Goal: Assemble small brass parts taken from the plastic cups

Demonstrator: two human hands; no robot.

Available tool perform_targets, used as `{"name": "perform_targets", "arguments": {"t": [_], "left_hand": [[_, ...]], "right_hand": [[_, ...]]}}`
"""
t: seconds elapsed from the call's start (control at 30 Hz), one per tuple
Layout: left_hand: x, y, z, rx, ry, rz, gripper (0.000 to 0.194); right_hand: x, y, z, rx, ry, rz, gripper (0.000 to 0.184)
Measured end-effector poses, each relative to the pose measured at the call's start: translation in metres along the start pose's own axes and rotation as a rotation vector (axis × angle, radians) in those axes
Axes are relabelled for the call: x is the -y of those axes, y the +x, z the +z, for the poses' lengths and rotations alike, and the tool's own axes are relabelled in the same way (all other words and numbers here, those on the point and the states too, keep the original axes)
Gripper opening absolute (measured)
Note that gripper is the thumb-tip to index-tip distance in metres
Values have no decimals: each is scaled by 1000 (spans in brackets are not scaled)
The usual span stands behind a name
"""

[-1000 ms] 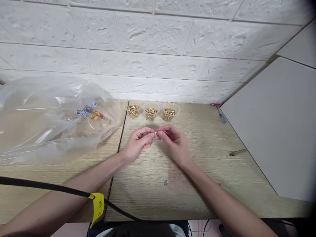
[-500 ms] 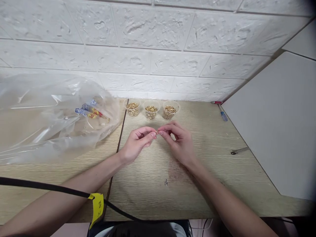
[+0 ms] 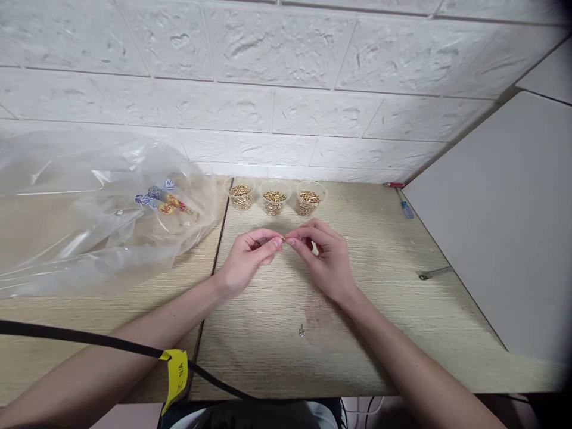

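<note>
My left hand [image 3: 248, 257] and my right hand [image 3: 328, 261] meet fingertip to fingertip above the table. Between their pinched thumbs and forefingers is a tiny brass-coloured metal part [image 3: 283, 239], mostly covered by the fingers; its exact kind is too small to make out. Just beyond the hands, three clear plastic cups stand in a row: a left cup [image 3: 241, 198], a middle cup [image 3: 274, 199] and a right cup [image 3: 308, 199]. Each holds many small brass-coloured metal pieces.
A large clear plastic bag [image 3: 89, 238] with printed wrappers lies at the left. On the table [image 3: 259, 351] are a small metal piece [image 3: 301, 331], a metal strip [image 3: 434, 273] and a blue-handled tool [image 3: 406, 210]. A black cable [image 3: 89, 336] with a yellow tag crosses my left forearm.
Both hands stay in nearly the same place. The fingertips have shifted only very slightly around the small brass-coloured metal part.
</note>
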State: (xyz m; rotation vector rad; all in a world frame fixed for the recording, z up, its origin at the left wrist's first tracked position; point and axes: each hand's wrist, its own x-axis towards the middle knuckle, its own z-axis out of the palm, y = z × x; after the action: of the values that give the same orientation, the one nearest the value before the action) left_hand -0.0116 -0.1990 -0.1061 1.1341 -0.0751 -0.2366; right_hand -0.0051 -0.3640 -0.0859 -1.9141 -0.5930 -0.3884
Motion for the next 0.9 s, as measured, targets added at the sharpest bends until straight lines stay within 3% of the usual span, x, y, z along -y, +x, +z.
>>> {"name": "perform_targets", "arguments": {"t": [0.23, 0.43, 0.7, 0.9], "left_hand": [[0, -1, 1, -40, 42, 3, 29], [-2, -4, 5, -150, 240, 85, 25], [0, -4, 5, -189, 362, 115, 27], [0, -6, 7, -192, 362, 116, 26]], "right_hand": [[-1, 0, -1, 11, -50, -54, 10], [-4, -1, -3, 48, -179, -168, 15], [-7, -7, 3, 23, -348, -233, 21], [-5, -7, 5, 5, -255, -208, 16]]}}
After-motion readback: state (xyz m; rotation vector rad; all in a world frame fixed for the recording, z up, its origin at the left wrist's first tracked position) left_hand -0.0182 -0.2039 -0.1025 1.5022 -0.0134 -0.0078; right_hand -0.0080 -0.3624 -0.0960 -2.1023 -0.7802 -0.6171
